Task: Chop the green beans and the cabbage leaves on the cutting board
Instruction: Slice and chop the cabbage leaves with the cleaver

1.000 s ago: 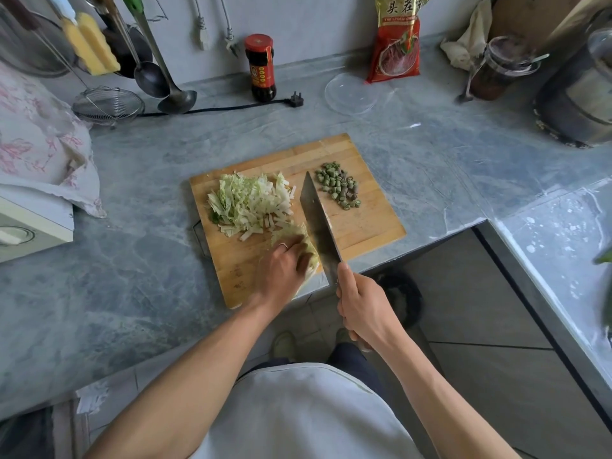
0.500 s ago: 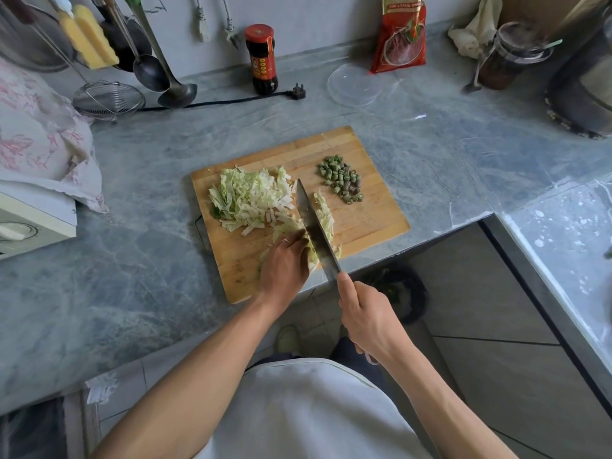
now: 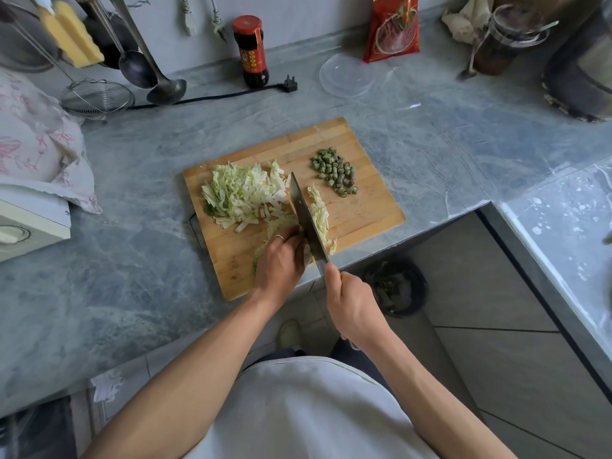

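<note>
- Pale green cabbage leaves (image 3: 281,240) are lying on the near part of the wooden cutting board (image 3: 361,213), partly hidden under the left hand (image 3: 281,260).
- The left hand is pressing down on those leaves with fingers curled over them, knuckles sitting just beside the blade; a ring is showing on one finger.
- The cleaver (image 3: 306,220) is standing edge-down across the leaves, its tip pointing toward the board's far side, with a freshly cut strip of cabbage (image 3: 319,213) lying against its right face.
- The right hand (image 3: 352,306) is gripping the cleaver's handle just off the board's near edge, fingers wrapped round it and the forefinger stretching up toward the blade.
- A heap of chopped cabbage (image 3: 243,193) is sitting on the board's left half, touching the blade's left side near its tip.
- A small pile of chopped green beans (image 3: 334,172) is resting near the board's far right corner, apart from the cabbage.
- The board is lying on a grey marbled counter (image 3: 132,266), its near corner overhanging the counter's edge.
- Beyond the board, a dark sauce bottle (image 3: 253,53), a clear plastic lid (image 3: 346,76) and a red packet (image 3: 392,28) are standing along the wall.
- Far left of the board, ladles (image 3: 155,77) and a wire strainer (image 3: 97,97) are hanging or resting.
- Below the board's near right corner, a dark bin (image 3: 397,289) is sitting on the floor.
</note>
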{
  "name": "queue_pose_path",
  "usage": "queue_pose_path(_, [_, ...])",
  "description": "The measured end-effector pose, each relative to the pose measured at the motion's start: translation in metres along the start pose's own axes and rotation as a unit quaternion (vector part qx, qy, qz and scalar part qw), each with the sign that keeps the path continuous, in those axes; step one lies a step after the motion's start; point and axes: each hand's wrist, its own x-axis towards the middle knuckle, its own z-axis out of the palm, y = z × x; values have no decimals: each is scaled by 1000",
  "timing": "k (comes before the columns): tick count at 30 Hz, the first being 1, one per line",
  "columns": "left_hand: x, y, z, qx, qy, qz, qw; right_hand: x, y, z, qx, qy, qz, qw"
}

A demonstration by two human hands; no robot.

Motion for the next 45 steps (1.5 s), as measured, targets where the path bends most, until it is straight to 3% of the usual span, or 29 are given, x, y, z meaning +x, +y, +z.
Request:
queue_pose_path(12, [4, -4, 5, -6, -25, -51, 998, -1, 1, 1, 104, 6, 54, 993])
queue_pose_path(25, [3, -10, 3, 4, 0, -49, 999, -13, 12, -20, 35, -23, -1, 999])
queue_pose_path(29, [3, -21, 7, 42, -34, -23, 998, -16, 10, -19, 14, -27, -19, 999])
queue_pose_path(45, [0, -23, 8, 13, -6, -18, 1000, -13, 7, -4, -30, -16, -14, 999])
